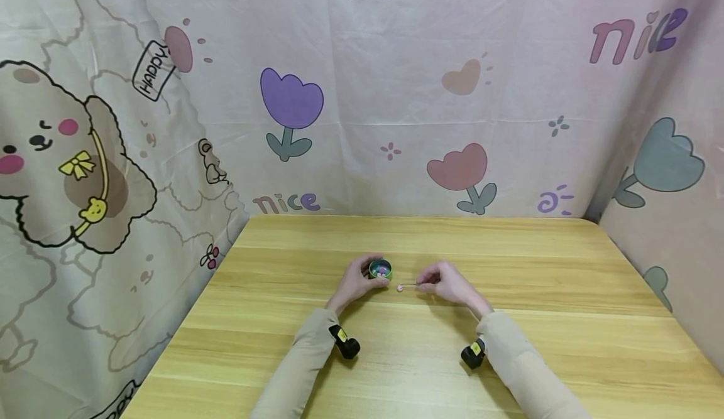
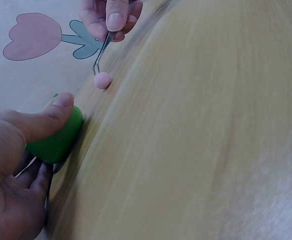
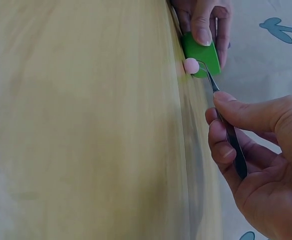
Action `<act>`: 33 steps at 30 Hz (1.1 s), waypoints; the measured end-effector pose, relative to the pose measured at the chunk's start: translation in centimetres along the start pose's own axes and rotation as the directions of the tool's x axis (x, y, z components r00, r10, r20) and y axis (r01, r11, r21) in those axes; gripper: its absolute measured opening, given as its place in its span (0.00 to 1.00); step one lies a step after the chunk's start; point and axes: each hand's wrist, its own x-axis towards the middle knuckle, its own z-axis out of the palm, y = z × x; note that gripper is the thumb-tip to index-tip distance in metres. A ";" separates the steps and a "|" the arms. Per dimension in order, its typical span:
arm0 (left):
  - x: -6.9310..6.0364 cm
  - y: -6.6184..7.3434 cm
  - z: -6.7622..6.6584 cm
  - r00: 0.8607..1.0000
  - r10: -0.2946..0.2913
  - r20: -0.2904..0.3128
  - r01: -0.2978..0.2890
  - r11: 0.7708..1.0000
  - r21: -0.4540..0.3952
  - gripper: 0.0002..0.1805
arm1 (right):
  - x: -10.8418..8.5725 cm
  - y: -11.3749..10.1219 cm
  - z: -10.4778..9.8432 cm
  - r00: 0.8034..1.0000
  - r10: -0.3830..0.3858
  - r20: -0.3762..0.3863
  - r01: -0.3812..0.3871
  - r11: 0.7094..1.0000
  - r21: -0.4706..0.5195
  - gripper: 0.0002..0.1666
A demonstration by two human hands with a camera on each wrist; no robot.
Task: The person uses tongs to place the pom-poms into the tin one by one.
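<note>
In the head view my left hand [image 1: 357,281] grips a small green cup [image 1: 373,277] on the table, thumb on the near side and fingers round the far side. Several small pinkish balls [image 1: 381,274] show inside it. My right hand [image 1: 449,282] pinches metal tweezers [image 3: 228,125] with bent tips. A pale pink ball [image 3: 191,66] sits at those tips, just to the right of the cup in the head view. The left wrist view shows the cup's smooth green wall [image 2: 60,137] under the thumb, apart from the ball [image 2: 102,80].
The wooden table [image 1: 396,369] runs back to a patterned cloth [image 1: 367,92] hanging behind it. More cloth [image 1: 85,155] hangs along the left side. Each forearm wears a black wrist camera, one at the left [image 1: 345,342], one at the right [image 1: 473,353].
</note>
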 end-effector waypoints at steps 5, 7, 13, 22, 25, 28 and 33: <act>0.0 -0.1 0.0 1.000 -0.001 -0.002 0.001 1.000 -0.005 0.34 | 0.0 -0.2 0.1 1.000 0.014 -0.003 -0.014 1.000 -0.011 0.05; -0.1 -0.2 0.0 1.000 0.007 -0.002 -0.007 1.000 -0.003 0.34 | 0.1 -0.3 0.1 1.000 0.017 -0.005 -0.017 1.000 -0.018 0.05; -0.1 -0.2 0.0 1.000 0.017 0.000 -0.017 1.000 -0.001 0.33 | 0.1 -0.4 0.2 1.000 0.019 -0.004 -0.019 0.999 -0.026 0.04; 0.0 -0.1 0.0 1.000 0.008 -0.015 -0.008 1.000 0.000 0.34 | 0.2 -0.5 0.2 1.000 0.019 -0.009 -0.020 0.999 -0.034 0.04; 0.1 -0.1 0.1 1.000 0.006 -0.016 -0.006 1.000 -0.003 0.34 | 0.2 -0.4 0.2 1.000 0.016 -0.011 -0.016 0.999 -0.039 0.04; 0.0 -0.1 0.1 1.000 0.005 -0.014 -0.005 1.000 -0.002 0.34 | 0.2 -0.4 0.2 1.000 0.016 -0.013 -0.016 0.999 -0.041 0.04; -0.1 -0.1 0.1 1.000 0.005 -0.012 -0.005 1.000 0.003 0.34 | 0.2 -0.5 0.2 1.000 0.012 -0.016 -0.012 0.999 -0.042 0.04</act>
